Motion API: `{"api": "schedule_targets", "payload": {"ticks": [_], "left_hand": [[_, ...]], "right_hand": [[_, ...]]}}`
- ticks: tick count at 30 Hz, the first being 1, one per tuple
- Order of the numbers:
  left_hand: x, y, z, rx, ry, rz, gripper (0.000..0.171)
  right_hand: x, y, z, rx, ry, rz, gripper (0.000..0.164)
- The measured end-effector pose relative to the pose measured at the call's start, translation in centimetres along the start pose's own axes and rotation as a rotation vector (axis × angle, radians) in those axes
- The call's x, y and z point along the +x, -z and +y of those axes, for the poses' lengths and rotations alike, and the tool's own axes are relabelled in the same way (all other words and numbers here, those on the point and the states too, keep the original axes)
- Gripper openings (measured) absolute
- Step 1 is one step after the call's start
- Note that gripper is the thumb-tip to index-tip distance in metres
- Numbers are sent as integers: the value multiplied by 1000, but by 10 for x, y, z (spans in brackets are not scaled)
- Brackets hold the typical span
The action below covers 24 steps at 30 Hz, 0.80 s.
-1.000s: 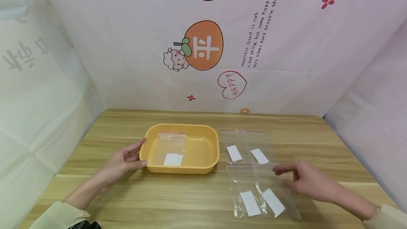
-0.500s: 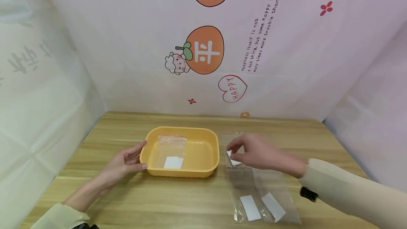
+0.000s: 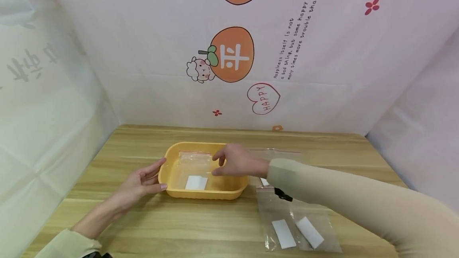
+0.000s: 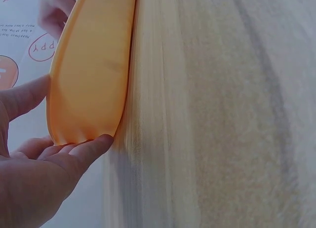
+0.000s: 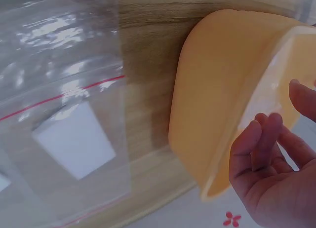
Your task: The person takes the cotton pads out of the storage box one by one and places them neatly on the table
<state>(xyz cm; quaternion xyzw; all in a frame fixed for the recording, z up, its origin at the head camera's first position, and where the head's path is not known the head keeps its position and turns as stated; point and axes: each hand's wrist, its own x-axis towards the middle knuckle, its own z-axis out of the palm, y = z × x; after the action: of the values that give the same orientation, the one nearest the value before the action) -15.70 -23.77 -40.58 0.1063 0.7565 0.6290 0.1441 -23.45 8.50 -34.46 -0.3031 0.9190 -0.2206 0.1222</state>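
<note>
A yellow plastic tray [image 3: 204, 195] stands on the wooden table, left of the middle. My left hand [image 3: 138, 182] holds its left end, fingers and thumb against the wall, as the left wrist view shows too. Inside the tray lies a clear zip bag [image 3: 195, 166] with a white card [image 3: 196, 182] in it. Over the tray's right half hovers my right hand [image 3: 234, 160], thumb and fingers parted around nothing. In the right wrist view the hand [image 5: 276, 178] is at the tray's rim [image 5: 247, 90], fingers bent loosely.
Right of the tray lie several more clear zip bags holding white cards, two of them in front [image 3: 284, 234]. The far bags [image 3: 258, 153] are partly hidden by my right sleeve [image 3: 322, 190]. A printed white cloth [image 3: 157, 98] hangs behind the table.
My right hand has swept left, from beside the bags, over the far-left bag, to above the tray. My left hand keeps its place on the tray.
</note>
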Motion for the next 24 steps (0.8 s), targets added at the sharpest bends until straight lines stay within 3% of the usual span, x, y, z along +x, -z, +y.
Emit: {"api": "schedule_targets", "payload": {"ticks": [5,13,17,21,24], "left_hand": [[1,-2,1,-24,1,4,90],[1,-3,0,-18,-1,-7,91],[1,-2,-1,-13,-3,-2,91],[2,-1,-1,-12,-4,4,91],[2,0,-1,-14,1,12,90]], "right_hand": [[18,-16,-2,19,-69,-30,53],[30,-34,0,158,-210,-55,64],[32,-41,1,149,-192,-70,37],[36,-48,2,86,-159,-71,41],[37,-51,-1,47,-154,-51,28]]}}
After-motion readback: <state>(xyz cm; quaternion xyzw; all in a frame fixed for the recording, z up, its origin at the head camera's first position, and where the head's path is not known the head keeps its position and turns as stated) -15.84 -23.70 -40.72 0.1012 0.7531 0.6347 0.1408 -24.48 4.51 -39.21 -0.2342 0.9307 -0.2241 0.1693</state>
